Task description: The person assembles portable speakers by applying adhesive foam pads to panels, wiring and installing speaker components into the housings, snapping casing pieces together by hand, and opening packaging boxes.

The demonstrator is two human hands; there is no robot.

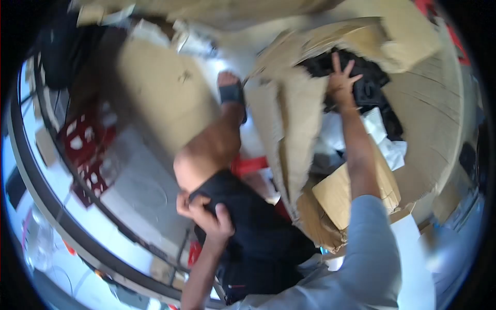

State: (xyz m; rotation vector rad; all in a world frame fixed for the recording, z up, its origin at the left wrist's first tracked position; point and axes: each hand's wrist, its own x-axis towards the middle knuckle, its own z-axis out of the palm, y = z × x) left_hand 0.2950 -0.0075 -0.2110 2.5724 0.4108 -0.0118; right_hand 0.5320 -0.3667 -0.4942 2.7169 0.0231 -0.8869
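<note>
My right hand (342, 85) is spread with its fingers apart over a black item (369, 85) inside a large open cardboard box (305, 111). White crumpled wrapping (385, 137) and a brown paper package (336, 194) lie in the same box, under and beside my right forearm. My left hand (206, 214) rests on my thigh near the knee, at the hem of the black shorts (248, 217). Its fingers are bent, and whether they pinch the cloth cannot be made out.
Large cardboard (160, 93) lies left of my leg. Red patterned packaging (88, 139) is beyond a curved metal rail (93, 243) at the left. A red strip (250, 165) shows between my leg and the box. White wrapping (194, 41) is near my foot.
</note>
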